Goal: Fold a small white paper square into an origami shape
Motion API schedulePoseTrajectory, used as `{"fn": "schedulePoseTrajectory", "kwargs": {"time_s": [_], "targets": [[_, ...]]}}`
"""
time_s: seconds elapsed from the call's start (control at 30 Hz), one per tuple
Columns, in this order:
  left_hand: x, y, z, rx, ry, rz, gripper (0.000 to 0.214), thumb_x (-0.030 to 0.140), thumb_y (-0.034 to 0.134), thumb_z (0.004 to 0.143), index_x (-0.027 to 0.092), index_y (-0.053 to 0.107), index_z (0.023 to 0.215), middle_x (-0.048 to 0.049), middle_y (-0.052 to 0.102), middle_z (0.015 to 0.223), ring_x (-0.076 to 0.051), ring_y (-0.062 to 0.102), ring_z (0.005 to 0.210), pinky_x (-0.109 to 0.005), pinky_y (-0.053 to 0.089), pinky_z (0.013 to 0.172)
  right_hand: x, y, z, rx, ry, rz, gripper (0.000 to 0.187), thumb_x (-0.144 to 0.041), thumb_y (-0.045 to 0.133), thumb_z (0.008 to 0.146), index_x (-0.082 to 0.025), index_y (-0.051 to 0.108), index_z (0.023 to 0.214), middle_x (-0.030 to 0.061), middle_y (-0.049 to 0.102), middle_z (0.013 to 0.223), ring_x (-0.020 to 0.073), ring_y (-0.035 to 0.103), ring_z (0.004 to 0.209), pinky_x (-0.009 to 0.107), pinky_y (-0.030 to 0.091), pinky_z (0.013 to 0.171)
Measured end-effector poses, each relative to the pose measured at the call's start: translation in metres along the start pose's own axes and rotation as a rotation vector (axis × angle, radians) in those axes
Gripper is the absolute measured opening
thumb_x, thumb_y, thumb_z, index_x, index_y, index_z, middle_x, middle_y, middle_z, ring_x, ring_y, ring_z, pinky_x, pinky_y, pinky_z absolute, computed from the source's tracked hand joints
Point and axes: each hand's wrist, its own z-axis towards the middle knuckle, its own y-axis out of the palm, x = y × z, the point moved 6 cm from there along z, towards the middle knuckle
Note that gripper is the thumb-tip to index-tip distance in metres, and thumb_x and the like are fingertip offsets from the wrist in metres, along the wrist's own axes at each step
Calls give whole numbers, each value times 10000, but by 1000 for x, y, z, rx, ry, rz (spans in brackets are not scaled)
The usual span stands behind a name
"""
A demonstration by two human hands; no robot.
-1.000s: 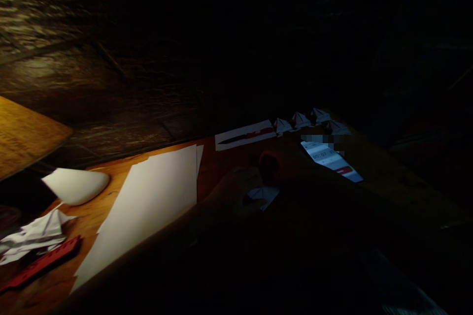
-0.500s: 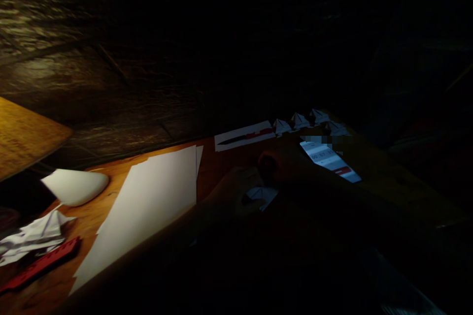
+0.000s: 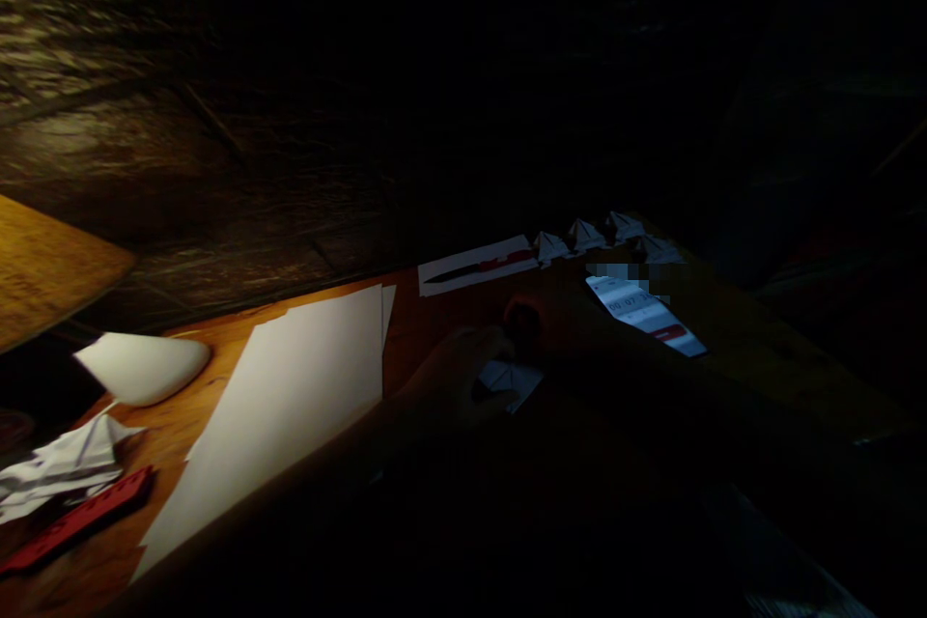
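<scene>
Deep shadow covers most of both hands. My left hand point(image 3: 463, 367) is closed at the edge of a small folded paper point(image 3: 518, 384), its thumb and fingers on the paper's left side. Just beyond the paper, my right hand point(image 3: 532, 319) has its fingers curled in. Whatever it may hold is hidden by the dark. Behind the hands lies a knife point(image 3: 485, 266) with a red handle and dark blade, on a white paper strip point(image 3: 435, 282).
Several folded paper shapes point(image 3: 586, 235) line the table's far edge. A lit phone point(image 3: 644, 311) lies to the right. White sheets point(image 3: 304, 367), a white lamp head point(image 3: 149, 367), crumpled paper point(image 3: 72, 463) and a red ruler-like strip point(image 3: 79, 521) are on the left.
The view has shifted very slightly. Both hands stay at the folded paper, with only a small movement of the left fingers.
</scene>
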Motion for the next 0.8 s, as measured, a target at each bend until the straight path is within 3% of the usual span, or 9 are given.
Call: {"fn": "schedulePoseTrajectory", "kwargs": {"time_s": [0.8], "targets": [[-1,1,1,-5,-34,-11,460,348,732,804,212,502,1179,-62,621,1150,-263,580,1039,-411,488,888,-9,-3,-5,24,6,-53,451,-502,786,677,-213,671,1005,63,704,989,204,644,847,299,441,682]]}}
